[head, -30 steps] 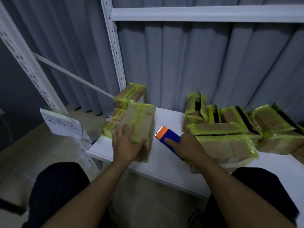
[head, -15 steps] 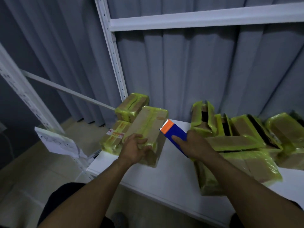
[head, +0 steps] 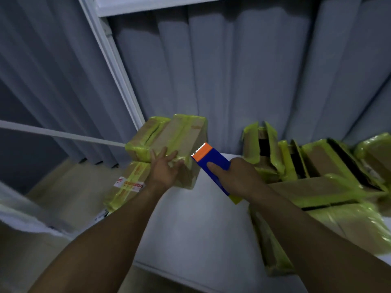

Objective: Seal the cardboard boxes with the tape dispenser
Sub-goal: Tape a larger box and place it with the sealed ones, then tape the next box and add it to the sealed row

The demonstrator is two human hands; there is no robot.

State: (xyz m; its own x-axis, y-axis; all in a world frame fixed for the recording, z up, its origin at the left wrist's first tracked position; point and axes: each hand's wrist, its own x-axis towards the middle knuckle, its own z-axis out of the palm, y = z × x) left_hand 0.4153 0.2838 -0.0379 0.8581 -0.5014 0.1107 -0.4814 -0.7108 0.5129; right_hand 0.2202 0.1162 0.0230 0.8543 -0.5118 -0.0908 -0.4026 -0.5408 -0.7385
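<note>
Pressing down with the left hand point(head: 164, 170) on the taped cardboard box point(head: 182, 149) at about ten o'clock on the white table point(head: 190, 225) — fingers spread flat over its near top edge, palm bearing on it rather than curled around it, likely to keep it from sliding. Box tilted, far end raised, yellow-green tape already over its edges and top; leaning against a second taped box point(head: 148, 134) behind it at eleven o'clock. Below, off the table's left edge at nine o'clock, a third box with a red-and-white label point(head: 129, 183).

Gripping the tape dispenser point(head: 212, 168) in the right hand point(head: 237, 178) at the scene's centre — fingers wrapped closed round the blue body, forefinger laid along its top, orange end and toothed cutter aimed toward eleven o'clock, just beside the held box's right face but apart from it. Angle suggests readiness to lay a strip, or a pause just off the surface; cannot tell which.

Waiting at two to three o'clock: several more boxes point(head: 317, 166), some with flaps standing open — probably next in line. Backed throughout by grey curtain point(head: 232, 81) and a white shelf upright point(head: 114, 66).
</note>
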